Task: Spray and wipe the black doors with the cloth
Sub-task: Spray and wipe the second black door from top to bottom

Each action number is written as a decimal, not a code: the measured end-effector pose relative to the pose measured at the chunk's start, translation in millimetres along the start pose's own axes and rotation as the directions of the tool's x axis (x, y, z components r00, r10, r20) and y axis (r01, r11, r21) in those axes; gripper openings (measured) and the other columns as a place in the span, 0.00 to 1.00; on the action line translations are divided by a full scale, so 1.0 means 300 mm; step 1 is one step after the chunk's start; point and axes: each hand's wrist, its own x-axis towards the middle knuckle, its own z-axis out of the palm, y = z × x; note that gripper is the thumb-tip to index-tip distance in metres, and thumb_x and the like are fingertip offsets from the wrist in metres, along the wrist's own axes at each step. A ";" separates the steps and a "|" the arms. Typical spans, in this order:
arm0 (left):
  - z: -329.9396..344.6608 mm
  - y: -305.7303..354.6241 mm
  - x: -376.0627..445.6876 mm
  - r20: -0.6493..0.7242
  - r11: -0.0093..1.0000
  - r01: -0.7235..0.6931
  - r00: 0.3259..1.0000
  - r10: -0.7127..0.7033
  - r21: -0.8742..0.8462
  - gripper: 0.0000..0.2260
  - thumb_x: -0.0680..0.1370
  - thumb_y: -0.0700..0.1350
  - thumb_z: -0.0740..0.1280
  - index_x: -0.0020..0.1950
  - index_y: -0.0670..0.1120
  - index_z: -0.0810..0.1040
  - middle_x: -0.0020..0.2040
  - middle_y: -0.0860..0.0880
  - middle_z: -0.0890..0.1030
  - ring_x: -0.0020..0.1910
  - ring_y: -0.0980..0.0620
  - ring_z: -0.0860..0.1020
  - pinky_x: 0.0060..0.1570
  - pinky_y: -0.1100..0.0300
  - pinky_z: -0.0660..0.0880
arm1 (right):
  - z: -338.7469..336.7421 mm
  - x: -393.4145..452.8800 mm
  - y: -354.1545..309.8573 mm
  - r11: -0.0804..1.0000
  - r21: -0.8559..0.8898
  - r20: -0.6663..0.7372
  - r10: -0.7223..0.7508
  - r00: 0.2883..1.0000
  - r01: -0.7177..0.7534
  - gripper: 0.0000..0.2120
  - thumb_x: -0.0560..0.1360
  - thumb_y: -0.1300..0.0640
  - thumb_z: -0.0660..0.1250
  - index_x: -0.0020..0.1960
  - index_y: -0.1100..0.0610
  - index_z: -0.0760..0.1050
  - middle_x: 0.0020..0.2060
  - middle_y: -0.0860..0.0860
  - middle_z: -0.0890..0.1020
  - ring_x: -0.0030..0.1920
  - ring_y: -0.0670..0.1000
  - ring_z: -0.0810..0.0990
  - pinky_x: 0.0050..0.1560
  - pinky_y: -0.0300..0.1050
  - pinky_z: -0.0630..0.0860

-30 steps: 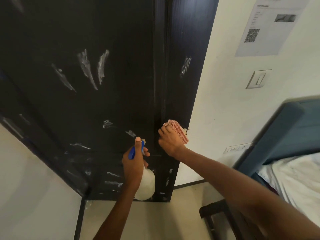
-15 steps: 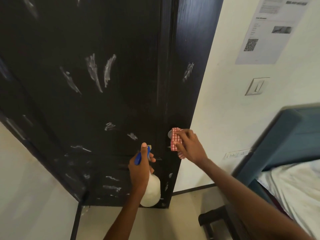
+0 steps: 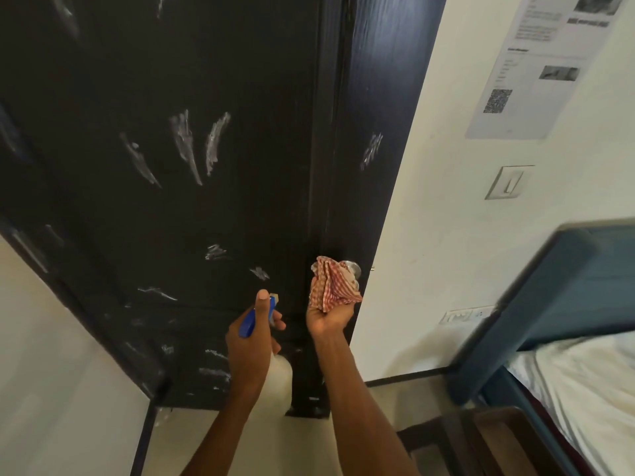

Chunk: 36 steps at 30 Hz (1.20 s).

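The black door (image 3: 220,97) fills the upper left, marked with white streaks and smears. My left hand (image 3: 252,334) grips a spray bottle (image 3: 280,379) with a blue trigger head and white body, its nozzle close to the door's lower part. My right hand (image 3: 328,316) holds a bunched red-and-white checked cloth (image 3: 330,286), palm turned up, just below a silver door knob (image 3: 352,266) on the door's right strip. The cloth covers part of the knob.
A cream wall (image 3: 429,235) right of the door carries a paper notice (image 3: 536,63), a light switch (image 3: 508,182) and a socket plate (image 3: 467,316). A bed with a blue headboard (image 3: 549,286) and white sheet (image 3: 584,389) stands at the right. Dark furniture (image 3: 464,441) sits below.
My right hand turned from pressing the cloth on the door edge to palm up, with the cloth bunched under the knob. My left hand and the bottle stayed low on the door.
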 end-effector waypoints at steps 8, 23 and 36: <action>-0.008 -0.002 -0.031 0.010 0.999 -0.028 1.000 0.028 0.024 0.22 0.79 0.61 0.60 0.48 0.43 0.81 0.37 0.44 0.83 0.28 0.51 0.77 0.29 0.59 0.74 | -0.065 0.049 -0.088 0.991 -0.125 -0.151 -0.065 0.986 0.046 0.25 0.83 0.37 0.54 0.65 0.54 0.77 0.55 0.57 0.85 0.58 0.59 0.83 0.69 0.59 0.74; -0.022 0.032 -0.017 0.029 0.999 -0.041 0.999 0.040 0.027 0.25 0.77 0.63 0.58 0.48 0.42 0.81 0.37 0.44 0.83 0.27 0.51 0.77 0.29 0.61 0.75 | -0.075 0.025 -0.095 0.927 -0.336 -0.131 -0.222 0.966 0.168 0.16 0.85 0.50 0.60 0.68 0.56 0.75 0.58 0.56 0.84 0.58 0.58 0.83 0.64 0.58 0.79; 0.007 0.052 0.028 0.064 0.997 -0.081 0.995 0.081 0.000 0.27 0.77 0.63 0.58 0.48 0.40 0.80 0.39 0.42 0.83 0.27 0.52 0.76 0.28 0.63 0.74 | -0.083 0.050 -0.175 -0.566 -0.552 0.794 -0.131 0.594 0.612 0.23 0.82 0.42 0.62 0.74 0.49 0.70 0.74 0.50 0.72 0.76 0.53 0.66 0.79 0.52 0.55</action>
